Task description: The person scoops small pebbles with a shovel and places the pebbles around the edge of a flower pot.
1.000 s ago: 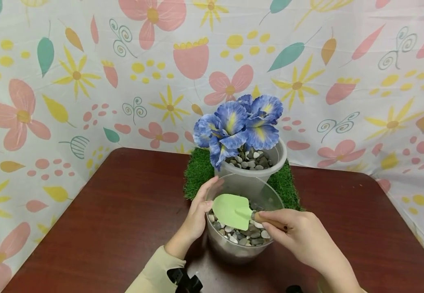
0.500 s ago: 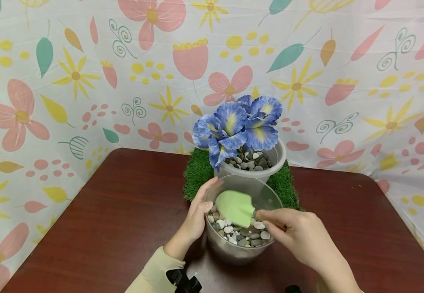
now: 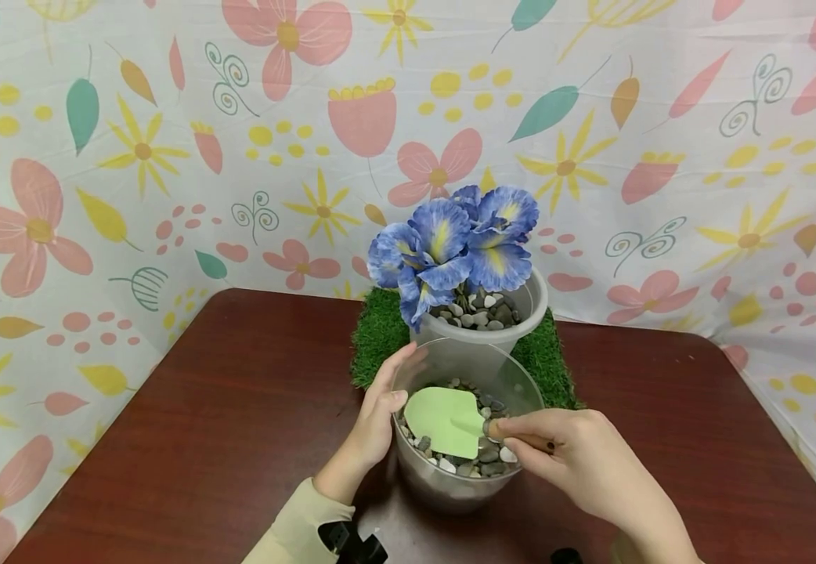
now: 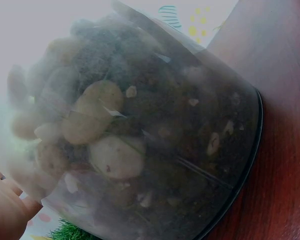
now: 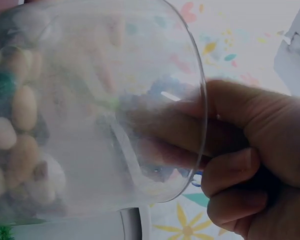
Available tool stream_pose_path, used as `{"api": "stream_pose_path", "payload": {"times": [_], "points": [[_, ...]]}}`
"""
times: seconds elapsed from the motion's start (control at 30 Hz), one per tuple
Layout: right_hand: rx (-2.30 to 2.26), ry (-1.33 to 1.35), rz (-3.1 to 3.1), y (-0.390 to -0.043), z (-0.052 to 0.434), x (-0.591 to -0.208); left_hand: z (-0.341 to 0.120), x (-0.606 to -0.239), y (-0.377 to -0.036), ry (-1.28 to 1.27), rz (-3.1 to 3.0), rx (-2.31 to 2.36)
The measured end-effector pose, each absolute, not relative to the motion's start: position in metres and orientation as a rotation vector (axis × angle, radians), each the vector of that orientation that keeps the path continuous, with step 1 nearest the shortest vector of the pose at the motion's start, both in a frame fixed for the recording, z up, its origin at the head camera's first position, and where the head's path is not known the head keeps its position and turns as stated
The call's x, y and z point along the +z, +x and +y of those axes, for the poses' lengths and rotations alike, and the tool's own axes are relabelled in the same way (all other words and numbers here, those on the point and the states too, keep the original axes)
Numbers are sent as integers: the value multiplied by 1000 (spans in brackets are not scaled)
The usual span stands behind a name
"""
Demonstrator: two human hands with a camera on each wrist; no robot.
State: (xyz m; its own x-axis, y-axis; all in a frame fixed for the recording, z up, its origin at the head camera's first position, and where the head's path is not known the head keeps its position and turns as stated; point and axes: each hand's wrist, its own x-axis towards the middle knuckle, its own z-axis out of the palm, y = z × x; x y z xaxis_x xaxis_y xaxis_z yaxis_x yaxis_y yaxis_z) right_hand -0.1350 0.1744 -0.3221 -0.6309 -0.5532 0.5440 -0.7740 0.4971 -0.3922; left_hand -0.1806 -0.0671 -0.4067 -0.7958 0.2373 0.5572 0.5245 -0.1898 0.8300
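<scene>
Clear plastic container (image 3: 467, 439) stands on the bench (image 3: 204, 439) near the middle of its near edge, just in front of a grass mat (image 3: 380, 333) that lies at the middle of the far edge. The container is round, thin-walled and transparent, roughly half filled with smooth pebbles (image 3: 482, 462) in grey, white and tan; the left wrist view shows them pressed against the cloudy wall (image 4: 155, 150).

Left hand (image 3: 376, 415) rests against the container's left wall, fingers (image 3: 397, 368) curved round the outside near the rim, steadying it.

Right hand (image 3: 577, 458) is at the container's right rim, fingers pinched narrowly on the handle of a small scoop (image 3: 446, 411). The right wrist view confirms curled fingers (image 5: 240, 170) closed on the handle at the rim (image 5: 200, 125). The scoop blade is pale green, flat and matte, shaped like a small spade. Its long axis runs nearly level, right to left, handle at the right hand and blade tip toward the left wall. The blade lies over the pebbles; whether it touches them cannot be told.

Behind the container, touching or nearly so, a translucent white pot (image 3: 521, 309) sits on the mat. It holds similar pebbles and blue-and-yellow fabric flowers (image 3: 457, 243). The pot lies straight beyond the scoop, toward the far edge; the right hand is the nearer to it.

Bench surface is dark red-brown wood grain, glossy. A flower-printed cloth (image 3: 133, 157) hangs behind.
</scene>
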Motion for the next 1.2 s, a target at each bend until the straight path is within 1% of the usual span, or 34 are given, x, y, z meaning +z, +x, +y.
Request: {"api": "stream_pose_path", "payload": {"times": [0.17,0.4,0.5,0.87,1.07,1.2], "points": [[940,1142,-2396,-135,176,-324,-66,-407,-181,-906,-1854,-2101],[658,940,-2356,-136,174,-326,-66,-408,-180,-883,-1894,-2062],[595,908,-2345,-135,173,-326,-66,-409,-180,-881,-1905,-2054],[713,965,-2376,-136,173,-323,-66,-407,-181,-885,-1878,-2066],[941,1104,-2442,-134,173,-321,-67,-407,-181,-917,-1858,-2086],[960,1133,-2445,-135,172,-322,-67,-407,-181,-915,-1869,-2085]]}}
